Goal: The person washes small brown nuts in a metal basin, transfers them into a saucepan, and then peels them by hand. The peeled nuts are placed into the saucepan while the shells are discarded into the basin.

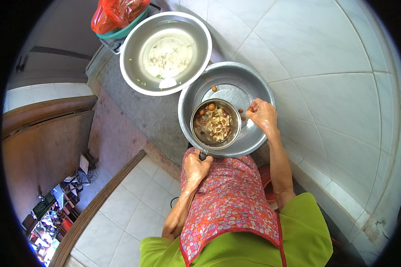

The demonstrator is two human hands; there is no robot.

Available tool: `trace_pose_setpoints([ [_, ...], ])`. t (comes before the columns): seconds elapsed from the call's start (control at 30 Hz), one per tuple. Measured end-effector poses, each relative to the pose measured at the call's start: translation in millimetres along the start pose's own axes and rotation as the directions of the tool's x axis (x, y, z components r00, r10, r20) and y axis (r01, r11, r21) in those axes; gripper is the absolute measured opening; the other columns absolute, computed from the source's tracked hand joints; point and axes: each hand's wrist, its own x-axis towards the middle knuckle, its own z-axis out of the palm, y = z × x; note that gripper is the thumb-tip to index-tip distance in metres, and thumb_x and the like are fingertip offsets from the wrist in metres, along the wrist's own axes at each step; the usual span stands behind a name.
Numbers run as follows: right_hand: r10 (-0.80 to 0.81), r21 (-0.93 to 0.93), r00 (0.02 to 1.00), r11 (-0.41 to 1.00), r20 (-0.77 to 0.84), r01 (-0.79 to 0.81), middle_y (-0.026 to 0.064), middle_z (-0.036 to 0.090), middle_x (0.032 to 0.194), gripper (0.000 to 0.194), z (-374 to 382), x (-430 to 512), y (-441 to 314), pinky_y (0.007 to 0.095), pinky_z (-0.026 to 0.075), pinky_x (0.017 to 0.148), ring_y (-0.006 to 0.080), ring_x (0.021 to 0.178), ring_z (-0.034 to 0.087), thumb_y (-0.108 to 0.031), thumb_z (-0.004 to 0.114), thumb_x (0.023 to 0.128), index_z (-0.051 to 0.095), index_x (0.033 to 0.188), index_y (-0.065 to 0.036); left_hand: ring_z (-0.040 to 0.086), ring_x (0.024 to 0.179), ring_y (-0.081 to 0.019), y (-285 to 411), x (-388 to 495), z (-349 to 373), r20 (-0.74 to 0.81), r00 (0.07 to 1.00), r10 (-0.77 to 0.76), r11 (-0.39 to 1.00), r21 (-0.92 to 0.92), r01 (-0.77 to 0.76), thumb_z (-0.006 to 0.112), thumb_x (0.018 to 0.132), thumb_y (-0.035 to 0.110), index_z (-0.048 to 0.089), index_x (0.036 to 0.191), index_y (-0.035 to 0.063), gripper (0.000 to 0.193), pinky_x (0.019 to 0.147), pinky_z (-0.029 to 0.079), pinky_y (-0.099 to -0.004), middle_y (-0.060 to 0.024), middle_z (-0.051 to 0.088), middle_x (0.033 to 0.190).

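My left hand [197, 167] is closed around the black handle [203, 155] of a small metal pan [238, 115], which sits in a wide grey metal basin [269, 90]. In the pan lie pale sliced pieces and small reddish-brown round items [211, 106] in some liquid. Over the basin's right side, my right hand [263, 115] pinches a small brown round item [251, 109] between its fingertips. Several similar items [214, 88] lie loose on the basin's bottom, outside the pan.
A second metal basin [205, 36] with water and green scraps stands beyond, at upper left. Behind it, red plastic bags [120, 13] rest in a teal basin [120, 33]. White tiled wall [337, 106] rises close on the right. A red bucket [267, 183] stands beside my apron.
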Motion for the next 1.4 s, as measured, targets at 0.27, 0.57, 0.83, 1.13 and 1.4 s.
trace_pose_setpoints([
  [0.27,-0.316,0.074,0.868,0.926,-0.382,0.369,0.0098,0.073,0.092,0.015,51,-9,-14,0.0443,0.057,0.072,0.0314,0.071,0.072,-0.022,0.073,0.087,0.072,0.092,-0.008,0.065,0.060,-0.0281,-5,3,-8,0.000,0.999,-0.051,0.998,0.045,0.051,0.073,0.075,0.020,0.072,0.087,0.0019,0.022,0.065,0.052,-0.0432,-0.0146,0.065,0.062],
  [0.57,-0.565,-0.210,0.822,0.798,0.068,0.565,0.0200,0.068,0.079,0.013,110,-5,-73,0.0448,0.055,0.056,0.0350,0.067,0.072,-0.008,0.067,0.082,0.065,0.094,-0.004,0.062,0.056,-0.0245,-2,-4,-7,0.035,0.999,-0.034,0.999,0.001,0.034,0.073,0.076,0.020,0.071,0.086,0.0010,0.022,0.062,0.050,-0.0421,-0.0130,0.061,0.059],
  [0.83,-0.518,-0.052,0.854,0.855,-0.049,0.515,0.0202,0.068,0.079,0.025,106,-23,-76,0.0493,0.055,0.060,0.0389,0.068,0.070,-0.017,0.066,0.083,0.056,0.098,-0.001,0.062,0.060,-0.0213,-1,-5,-4,0.034,0.999,0.015,0.999,0.033,-0.016,0.075,0.076,0.021,0.073,0.088,0.0018,0.023,0.065,0.051,-0.0394,-0.0110,0.066,0.065],
  [1.13,-0.579,-0.055,0.815,0.814,-0.002,0.578,0.0189,0.064,0.060,0.023,123,-13,-81,0.0447,0.053,0.054,0.0349,0.058,0.069,-0.023,0.066,0.083,0.069,0.083,0.000,0.060,0.059,-0.0185,-6,-7,-4,0.052,0.999,0.005,0.998,0.062,-0.009,0.074,0.077,0.020,0.073,0.089,0.0023,0.022,0.063,0.050,-0.0379,-0.0092,0.065,0.064],
  [1.4,-0.111,0.401,0.992,0.907,-0.068,0.128,0.0074,0.068,0.059,0.021,41,-34,-53,0.0385,0.053,0.057,0.0224,0.055,0.069,-0.031,0.069,0.088,0.077,0.099,-0.015,0.042,0.055,-0.0067,-23,-3,-1,0.242,0.962,-0.125,0.918,-0.340,0.205,0.069,0.079,0.011,0.069,0.081,-0.0006,0.012,0.051,0.034,-0.0303,0.0059,0.050,0.059],
])
